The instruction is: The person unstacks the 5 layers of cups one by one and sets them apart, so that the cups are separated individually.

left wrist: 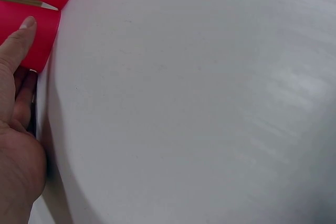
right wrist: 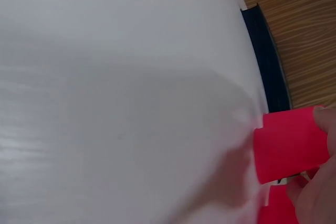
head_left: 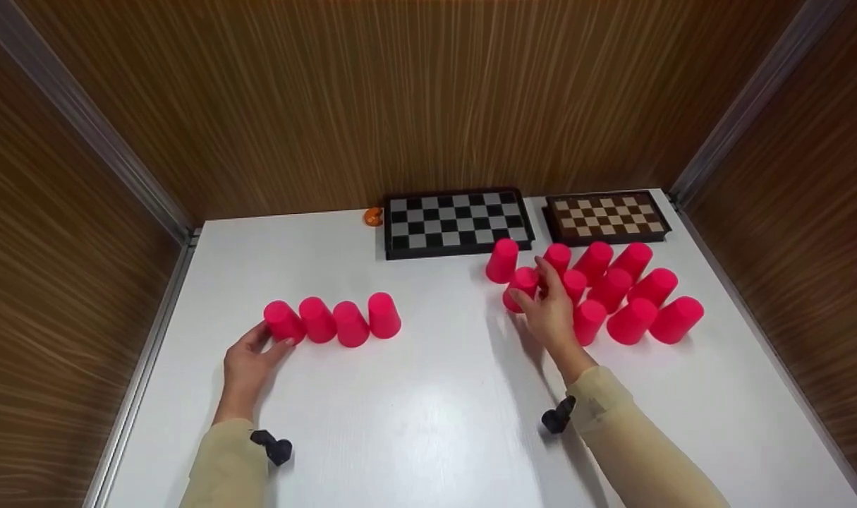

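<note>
Upside-down pink cups stand in two places on the white table. My left hand (head_left: 247,363) holds the leftmost pink cup (head_left: 280,317) of a short row, thumb on its near side and fingers round its outer side. In the left wrist view that thumb lies along the cup wall (left wrist: 44,40). Over on the right, my right hand (head_left: 551,314) has thumb and fingers about a pink cup (head_left: 523,279) at the left side of a larger cluster. The right wrist view shows the thumb against this cup (right wrist: 289,145), fingers partly hidden.
A black-and-grey checkered board (head_left: 459,220) lies by the back wall, a smaller brown board (head_left: 606,216) to its right. Beside the larger board sits a small orange object (head_left: 373,216). Several pink cups (head_left: 633,321) crowd close to the right hand. Wood-grain panels (head_left: 428,92) enclose the table.
</note>
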Tool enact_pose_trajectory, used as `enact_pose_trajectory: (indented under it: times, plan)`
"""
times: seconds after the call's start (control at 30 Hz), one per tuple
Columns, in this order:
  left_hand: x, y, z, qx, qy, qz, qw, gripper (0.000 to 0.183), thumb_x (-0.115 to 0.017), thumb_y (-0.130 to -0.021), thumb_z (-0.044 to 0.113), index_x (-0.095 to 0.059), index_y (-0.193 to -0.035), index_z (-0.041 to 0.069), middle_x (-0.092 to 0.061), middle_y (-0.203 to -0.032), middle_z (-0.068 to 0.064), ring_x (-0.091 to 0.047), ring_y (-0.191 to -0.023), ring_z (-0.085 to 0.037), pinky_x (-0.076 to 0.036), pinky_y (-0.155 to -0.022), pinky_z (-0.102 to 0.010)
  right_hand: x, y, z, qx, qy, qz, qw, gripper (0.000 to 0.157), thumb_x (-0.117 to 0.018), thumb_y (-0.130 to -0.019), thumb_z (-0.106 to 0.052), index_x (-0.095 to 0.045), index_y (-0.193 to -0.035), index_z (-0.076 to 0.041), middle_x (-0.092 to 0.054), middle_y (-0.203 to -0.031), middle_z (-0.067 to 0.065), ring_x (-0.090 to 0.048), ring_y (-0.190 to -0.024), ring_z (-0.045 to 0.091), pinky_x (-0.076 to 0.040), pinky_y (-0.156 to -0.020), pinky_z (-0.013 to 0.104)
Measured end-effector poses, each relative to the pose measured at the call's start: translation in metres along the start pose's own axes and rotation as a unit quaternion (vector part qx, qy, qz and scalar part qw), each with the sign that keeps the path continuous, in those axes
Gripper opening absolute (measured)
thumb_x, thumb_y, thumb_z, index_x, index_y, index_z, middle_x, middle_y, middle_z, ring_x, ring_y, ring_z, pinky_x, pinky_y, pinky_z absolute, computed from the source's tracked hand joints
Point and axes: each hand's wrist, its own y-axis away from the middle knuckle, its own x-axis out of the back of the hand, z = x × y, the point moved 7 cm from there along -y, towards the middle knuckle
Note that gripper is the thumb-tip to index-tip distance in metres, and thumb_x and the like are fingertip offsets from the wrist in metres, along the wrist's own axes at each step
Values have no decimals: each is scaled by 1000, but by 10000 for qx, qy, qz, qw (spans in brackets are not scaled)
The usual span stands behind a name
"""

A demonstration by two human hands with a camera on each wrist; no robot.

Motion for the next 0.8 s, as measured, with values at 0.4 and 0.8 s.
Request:
enact_pose_trajectory:
  times: [0.4, 0.8]
  plan:
    - [0, 3, 0, -12, -158, 0, 9999, 77, -80, -98, 31, -45, -162, 8, -46, -164, -14, -37, -156, -28, -34, -125, -41, 0, 20, -66, 1229, 161, 420, 9914, 77, -83, -95, -27, -44, -162, -22, -46, -162, 6, -43, -148, 30, -53, -109, 53]
    - [-1, 1, -1, 48, -110, 6, 9999, 78, -81, -96, 37, -47, -161, 12, -47, -163, -11, -37, -156, -29, -35, -125, -44, -92, 50, -111, 2514, -122, -488, 9666, 67, -84, -93, -11, -54, -153, -6, -61, -149, 12, -57, -139, 29, -46, -117, 48]
